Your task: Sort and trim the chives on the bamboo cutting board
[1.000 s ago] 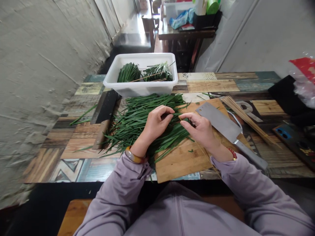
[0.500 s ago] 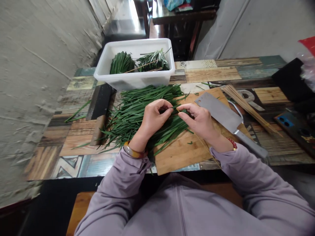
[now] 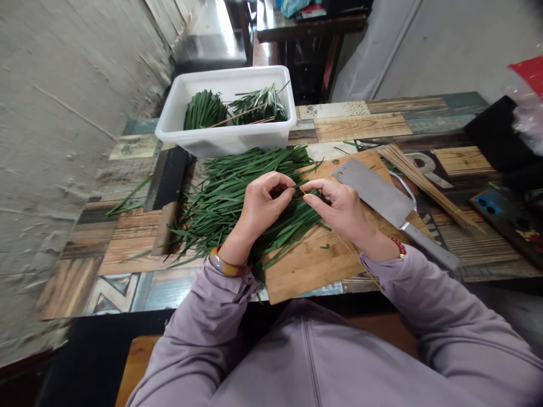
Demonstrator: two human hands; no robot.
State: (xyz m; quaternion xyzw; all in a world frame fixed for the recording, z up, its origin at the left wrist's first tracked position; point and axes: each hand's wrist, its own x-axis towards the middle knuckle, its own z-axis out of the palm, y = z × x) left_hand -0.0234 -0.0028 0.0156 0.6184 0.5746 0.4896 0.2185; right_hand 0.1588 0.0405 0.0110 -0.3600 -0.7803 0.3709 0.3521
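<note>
A large heap of garlic chives (image 3: pixel 220 209) lies spread across the left part of the wooden cutting board (image 3: pixel 297 274) and the table. Over the heap, my left hand (image 3: pixel 265 206) pinches a chive leaf between thumb and fingertips. Close beside it, my right hand (image 3: pixel 339 206) is closed on a thin bamboo skewer (image 3: pixel 350 249). The skewer's tip meets the leaf between my fingertips, and its length slants down under my right palm toward the table's front edge. Whether the tip has gone through the leaf is too small to tell.
Right of my hands, a cleaver (image 3: pixel 377 192) rests across the board. Beyond it lies a bundle of bamboo skewers (image 3: pixel 424 181). A white plastic tub (image 3: pixel 237 138) at the back holds skewered chive bunches. A second, dark-bladed knife (image 3: pixel 165 178) lies left of the heap.
The whole view has shifted slightly. My hands keep the same pinch on the leaf and skewer, with hardly any visible movement between them.
</note>
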